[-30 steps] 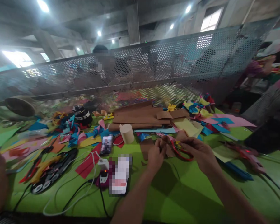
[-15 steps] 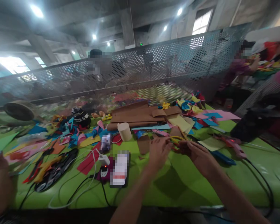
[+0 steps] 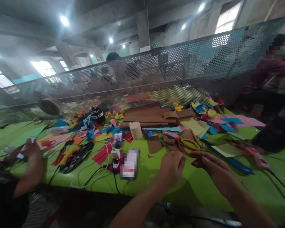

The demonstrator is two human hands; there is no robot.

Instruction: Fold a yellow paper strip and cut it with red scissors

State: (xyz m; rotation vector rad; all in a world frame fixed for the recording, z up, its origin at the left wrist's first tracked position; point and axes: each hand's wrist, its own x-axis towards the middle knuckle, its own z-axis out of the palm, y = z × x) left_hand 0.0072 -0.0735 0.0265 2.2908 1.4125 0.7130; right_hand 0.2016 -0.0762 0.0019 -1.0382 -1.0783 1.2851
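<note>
The scissors, with red and yellow handles, are seen lying flat on the green tabletop, just beyond both hands and untouched. Brown paper scraps are spread beside them. The left hand is held curled just above the tabletop; whether its grip is pinching anything cannot be told (the fingers are blurred). The right hand is kept close beside it, its grip loosely spread with nothing seen in it. Farther back, a cream paper roll is stood upright, and brown card sheets are stacked before a perforated screen. A co-worker's hands are seen at far left.
</note>
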